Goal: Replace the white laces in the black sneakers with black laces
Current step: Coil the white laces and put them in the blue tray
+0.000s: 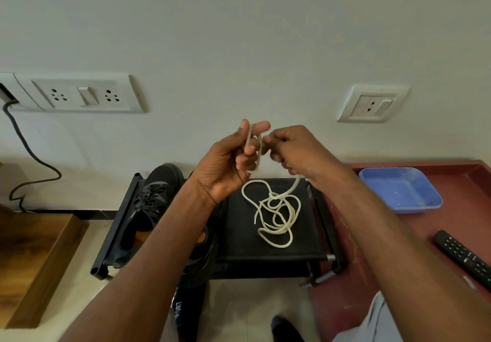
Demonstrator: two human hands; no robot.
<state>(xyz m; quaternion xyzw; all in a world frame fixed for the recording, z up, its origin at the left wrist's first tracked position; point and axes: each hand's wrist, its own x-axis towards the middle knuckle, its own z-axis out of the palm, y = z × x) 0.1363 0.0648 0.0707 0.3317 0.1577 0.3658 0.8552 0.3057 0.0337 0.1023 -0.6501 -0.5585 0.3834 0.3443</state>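
Both my hands are raised above a black folding stool (268,251). My left hand (233,160) pinches a loop of white lace between thumb and fingers. My right hand (289,150) grips the same lace close beside it. The lace runs down to a loose tangle of white laces (276,216) lying on the stool's black seat. A black sneaker (151,200) with black laces lies on the stool's left side. A second black sneaker (199,259) is mostly hidden under my left forearm.
A blue plastic tray (401,190) and a black remote (465,256) sit on a dark red table at the right. A wooden surface (34,256) is at the left. A black cable (32,160) hangs from wall sockets (79,95).
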